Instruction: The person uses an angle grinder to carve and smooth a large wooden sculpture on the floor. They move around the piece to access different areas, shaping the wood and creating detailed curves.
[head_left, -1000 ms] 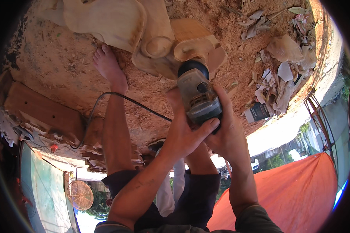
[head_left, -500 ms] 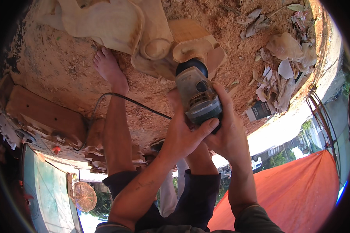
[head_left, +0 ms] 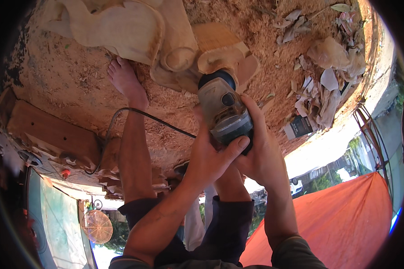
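Note:
Both of my hands are wrapped round a handheld angle grinder (head_left: 222, 105) with a dusty grey head and a dark body. My left hand (head_left: 209, 154) grips its left side, thumb laid across the back end. Along the right side, my right hand (head_left: 258, 145) closes round the tool. The grinder's round black front (head_left: 217, 80) is against or very near the lower edge of a carved piece of pale wood (head_left: 177, 40); the exact contact is hidden. This carving has scroll-like curves and spreads to the upper left. A black power cord (head_left: 155, 119) runs left from the grinder.
Sawdust and wood chips cover the ground (head_left: 87, 96). My bare left foot (head_left: 123, 78) stands beside the carving. At left lies a brown wooden board (head_left: 54, 130). Crumpled plastic and paper scraps (head_left: 321, 96) lie at right, above an orange tarp (head_left: 332, 219).
The grinder and both hands have shifted slightly left, and the tool's front sits a touch lower along the carving's edge. My grip stays the same.

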Available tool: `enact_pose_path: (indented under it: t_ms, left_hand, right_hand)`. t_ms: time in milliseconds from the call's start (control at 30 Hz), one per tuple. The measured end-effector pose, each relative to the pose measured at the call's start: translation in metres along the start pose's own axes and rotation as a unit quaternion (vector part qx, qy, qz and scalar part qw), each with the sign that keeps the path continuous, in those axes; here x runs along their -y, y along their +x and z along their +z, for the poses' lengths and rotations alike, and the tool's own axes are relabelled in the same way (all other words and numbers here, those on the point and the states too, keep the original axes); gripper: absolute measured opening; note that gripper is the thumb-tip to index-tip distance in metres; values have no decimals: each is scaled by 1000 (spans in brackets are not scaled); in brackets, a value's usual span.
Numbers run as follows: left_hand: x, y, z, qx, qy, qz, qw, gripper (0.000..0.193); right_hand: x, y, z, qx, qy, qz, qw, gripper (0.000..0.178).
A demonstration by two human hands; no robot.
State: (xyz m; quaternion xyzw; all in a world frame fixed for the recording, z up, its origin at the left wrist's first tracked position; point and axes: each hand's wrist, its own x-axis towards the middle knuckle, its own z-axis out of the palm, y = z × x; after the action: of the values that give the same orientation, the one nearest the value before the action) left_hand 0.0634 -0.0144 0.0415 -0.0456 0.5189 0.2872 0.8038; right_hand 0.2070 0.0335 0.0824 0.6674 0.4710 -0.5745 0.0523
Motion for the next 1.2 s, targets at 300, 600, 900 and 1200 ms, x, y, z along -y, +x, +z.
enact_pose_path:
  t_ms: [300,600,900,1200]
  left_hand:
    - [2,-10,-6,21,67,-1,998,92]
    - [10,-3,-15,17,101,25,994,84]
    - [35,5,0,-60,250,113,960,90]
    - [65,-7,-18,-84,356,97,925,100]
  right_hand:
    - [6,-16,2,35,75,72,994,98]
    - [-13,-12,17,2,57,26,998,98]
    - [-51,-13,33,-62,223,6,973,97]
    - [-61,-15,50,-60,215,-2,975,97]
